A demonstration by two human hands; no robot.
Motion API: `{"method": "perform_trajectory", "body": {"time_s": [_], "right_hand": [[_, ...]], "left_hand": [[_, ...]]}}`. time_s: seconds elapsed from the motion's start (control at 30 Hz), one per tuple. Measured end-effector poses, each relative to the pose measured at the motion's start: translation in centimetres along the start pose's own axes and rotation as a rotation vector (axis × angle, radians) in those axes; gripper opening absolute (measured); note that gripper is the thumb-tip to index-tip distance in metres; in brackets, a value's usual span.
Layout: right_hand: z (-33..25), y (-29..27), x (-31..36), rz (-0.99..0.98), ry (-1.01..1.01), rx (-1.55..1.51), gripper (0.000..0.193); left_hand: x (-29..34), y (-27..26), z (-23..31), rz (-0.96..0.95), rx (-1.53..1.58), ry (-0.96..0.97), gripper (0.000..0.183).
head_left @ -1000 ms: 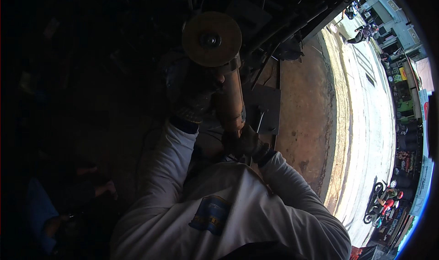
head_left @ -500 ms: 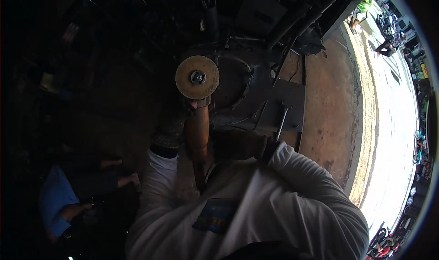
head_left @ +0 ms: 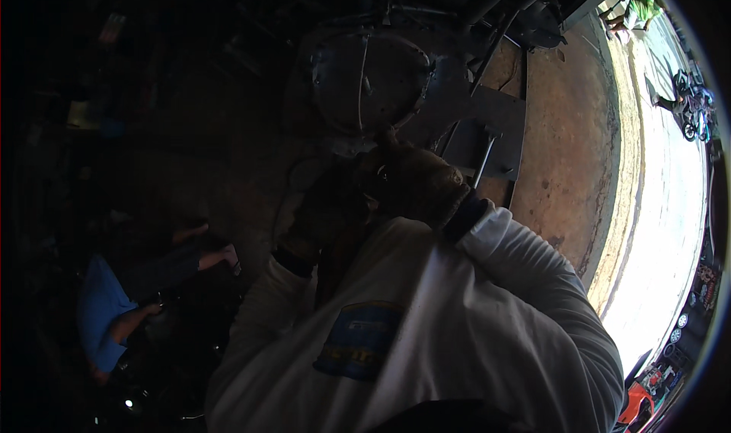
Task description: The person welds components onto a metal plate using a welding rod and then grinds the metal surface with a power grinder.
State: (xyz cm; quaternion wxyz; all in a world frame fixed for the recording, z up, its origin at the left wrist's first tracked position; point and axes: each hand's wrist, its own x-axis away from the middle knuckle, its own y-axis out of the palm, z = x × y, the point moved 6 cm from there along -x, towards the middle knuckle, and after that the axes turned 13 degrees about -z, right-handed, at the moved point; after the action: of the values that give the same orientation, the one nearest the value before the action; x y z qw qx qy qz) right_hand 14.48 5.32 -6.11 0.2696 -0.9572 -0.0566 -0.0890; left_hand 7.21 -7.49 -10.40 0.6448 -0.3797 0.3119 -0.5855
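Observation:
Both my hands wear dark work gloves and are close together in front of my chest. My right hand (head_left: 422, 182) is closed at the angle grinder's head, beside a small shiny metal part. Deep shadow covers my left hand (head_left: 327, 204), which is wrapped round the grinder's body. Below the gloves, the dark reddish angle grinder (head_left: 335, 269) shows only dimly against my shirt. Its disc cannot be made out. Just beyond my hands lies a dark metal plate (head_left: 457, 121) with a rough-edged ring (head_left: 426, 75) on it. A thin rod (head_left: 363, 83) crosses the ring.
A hammer-like tool (head_left: 483, 159) rests on the plate's right side. Dark metal tubes (head_left: 502, 14) stand at the far side. To the left is a person in a blue shirt (head_left: 103, 311). Sunlit pavement (head_left: 647, 227), parked motorcycles (head_left: 691, 105) and another person (head_left: 640, 10) are at the right.
The grinder has been drawn toward my chest and turned, so its tan disc no longer shows. My hands have come together, uncovering the ring and rod.

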Motion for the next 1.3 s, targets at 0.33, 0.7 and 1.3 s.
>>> {"method": "perform_trajectory", "body": {"time_s": [0.33, 0.7, 1.3], "right_hand": [[2.0, 1.8, -0.4, 0.038, -0.038, 0.443, 0.023], [0.6, 0.0, -0.4, 0.241, -0.113, 0.289, 0.058], [5.9, 5.3, -2.4, 0.113, -0.162, 0.644, 0.028]], "left_hand": [[-2.5, -1.0, 1.6, -0.516, 0.239, -0.039, 0.046], [-2.6, -1.1, 0.5, -0.255, 0.664, -0.128, 0.027], [-1.1, 2.1, -1.8, 0.044, -0.277, 0.148, 0.038]]}}
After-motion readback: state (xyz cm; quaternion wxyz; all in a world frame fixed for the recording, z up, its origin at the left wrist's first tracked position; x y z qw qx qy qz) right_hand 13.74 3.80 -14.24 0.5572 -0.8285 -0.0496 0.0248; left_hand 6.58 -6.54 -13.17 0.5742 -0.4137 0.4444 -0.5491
